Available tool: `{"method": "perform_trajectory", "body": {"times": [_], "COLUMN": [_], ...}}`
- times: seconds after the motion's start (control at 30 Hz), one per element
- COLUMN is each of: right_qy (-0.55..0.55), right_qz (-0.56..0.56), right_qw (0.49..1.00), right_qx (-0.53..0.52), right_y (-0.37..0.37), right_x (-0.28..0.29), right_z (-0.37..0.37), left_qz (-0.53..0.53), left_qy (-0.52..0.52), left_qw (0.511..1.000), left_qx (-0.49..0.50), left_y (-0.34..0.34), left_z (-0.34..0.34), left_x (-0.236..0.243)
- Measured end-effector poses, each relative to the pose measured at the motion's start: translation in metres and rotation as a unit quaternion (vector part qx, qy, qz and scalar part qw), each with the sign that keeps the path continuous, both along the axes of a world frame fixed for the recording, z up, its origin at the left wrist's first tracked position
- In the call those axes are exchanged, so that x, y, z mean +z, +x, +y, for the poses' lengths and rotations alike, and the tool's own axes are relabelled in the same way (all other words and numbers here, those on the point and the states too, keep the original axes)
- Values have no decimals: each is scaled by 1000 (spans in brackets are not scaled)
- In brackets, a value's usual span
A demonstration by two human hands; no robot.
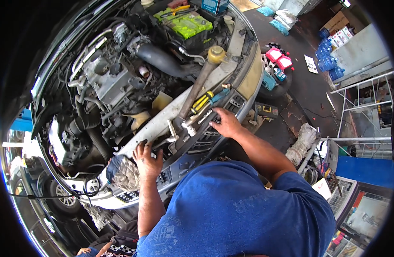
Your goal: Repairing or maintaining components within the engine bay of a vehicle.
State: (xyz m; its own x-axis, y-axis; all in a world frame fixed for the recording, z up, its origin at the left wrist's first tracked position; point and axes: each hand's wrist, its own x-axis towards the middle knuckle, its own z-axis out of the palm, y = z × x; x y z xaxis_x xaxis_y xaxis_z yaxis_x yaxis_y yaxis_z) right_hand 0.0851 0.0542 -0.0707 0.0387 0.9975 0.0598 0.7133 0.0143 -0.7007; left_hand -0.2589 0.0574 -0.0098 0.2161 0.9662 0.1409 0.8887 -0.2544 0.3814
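Observation:
My left hand (147,162) lies on the front panel (162,116) of a car's open engine bay, fingers apart. Just beside it is a bundled, mottled grey-brown cloth (123,173). Farther right, my right hand (227,123) rests by the grille with thumb and forefinger apart. Its fingertips are close to a slim metal extension bar (204,117); whether they touch it I cannot tell. Between the hands lie a metal T-shaped tool (171,132) and a silver socket piece (189,129). Yellow-and-black screwdrivers (201,103) sit just beyond them.
Beyond the panel are the engine (109,81), a black intake hose (160,60), a yellow-capped reservoir (216,55) and a lime-topped battery (186,23). Red bottles (279,58) stand on a tyre at right, near blue water jugs (327,62). Another person's arm (103,249) shows at lower left.

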Motion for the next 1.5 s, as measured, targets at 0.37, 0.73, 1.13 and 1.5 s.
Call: {"method": "perform_trajectory", "body": {"times": [0.37,0.73,1.13,1.5], "right_qy": [-27,-43,-341,-495], "right_qz": [33,42,-80,-22], "right_qw": [999,998,875,800], "right_qx": [-8,-30,-334,-339], "right_y": [-5,-1,132,164], "right_x": [4,22,-25,-58], "right_z": [2,-20,-250,-324], "left_qz": [61,-9,54,131], "left_qy": [-37,-62,-210,-225], "left_qw": [997,997,976,964], "left_qx": [9,39,1,55], "left_y": [0,2,7,8], "left_z": [-1,20,94,104], "left_x": [6,0,-6,-28]}}
